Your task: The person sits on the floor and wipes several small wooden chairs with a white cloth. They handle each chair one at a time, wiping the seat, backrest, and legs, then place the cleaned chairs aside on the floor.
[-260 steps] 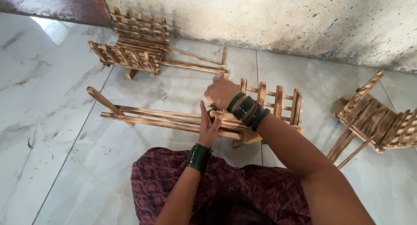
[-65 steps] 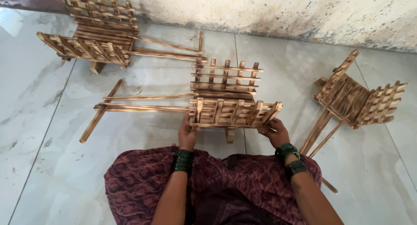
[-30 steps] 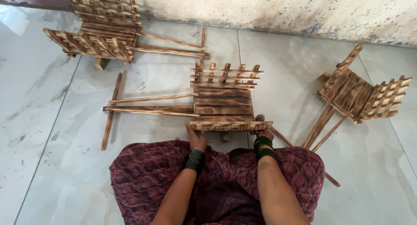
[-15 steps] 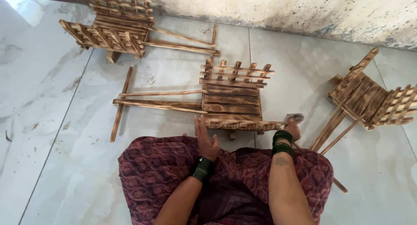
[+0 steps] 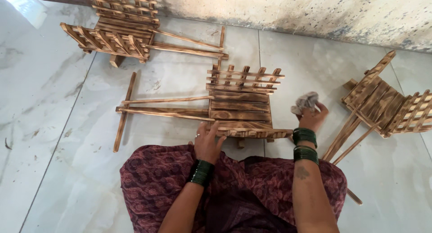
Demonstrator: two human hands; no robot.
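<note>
While left hand (image 5: 208, 142) lies flat on wooden cart (image 5: 238, 105), right hand (image 5: 312, 116) beside it, grip clamped on cloth (image 5: 305, 101).

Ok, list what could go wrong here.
1. The left hand presses only the near edge of the wooden cart, so it may tip or slide on the smooth floor tiles.
2. The right hand, holding a crumpled cloth, could snag it on the slats.

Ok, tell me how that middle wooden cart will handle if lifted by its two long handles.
The wooden cart is probably stiff and fairly light: thin slats, open gaps. Lifted by the long handles, the slatted body likely sags floorward. Its slim rails look breakable.
</note>
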